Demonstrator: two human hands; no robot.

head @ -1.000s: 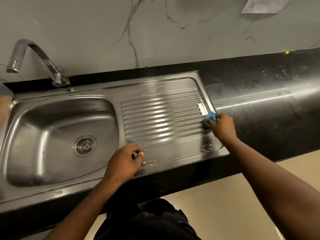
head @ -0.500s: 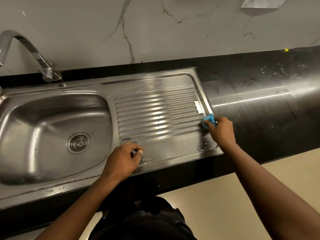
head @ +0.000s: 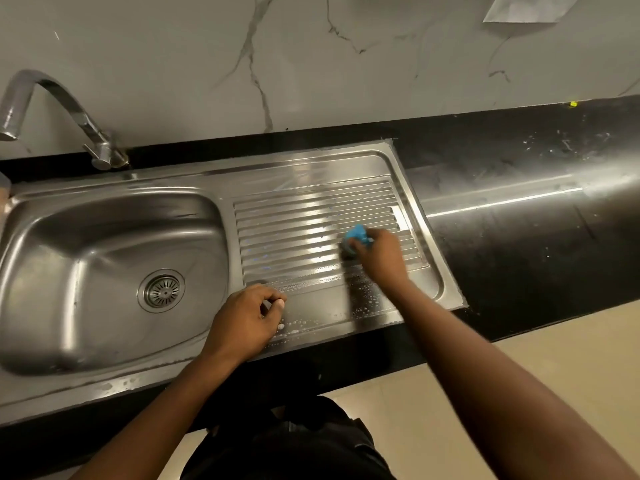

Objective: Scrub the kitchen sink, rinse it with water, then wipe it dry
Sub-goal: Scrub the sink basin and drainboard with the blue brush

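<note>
Head view, looking down (steeply), near sink (head: 104,216)

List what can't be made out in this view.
All in the head view:
Blue scrubber: blurred by motion, largely covered by the right hand.
Left hand: curled fingers hide whether it holds anything.
Faucet spout tip: cut off by the left edge.
Paper on wall: cut off by the top edge.

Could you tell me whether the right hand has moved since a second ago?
Yes. The right hand, gripping the blue scrubber, slid left along the drainboard, from its right rim toward the basin.
</note>
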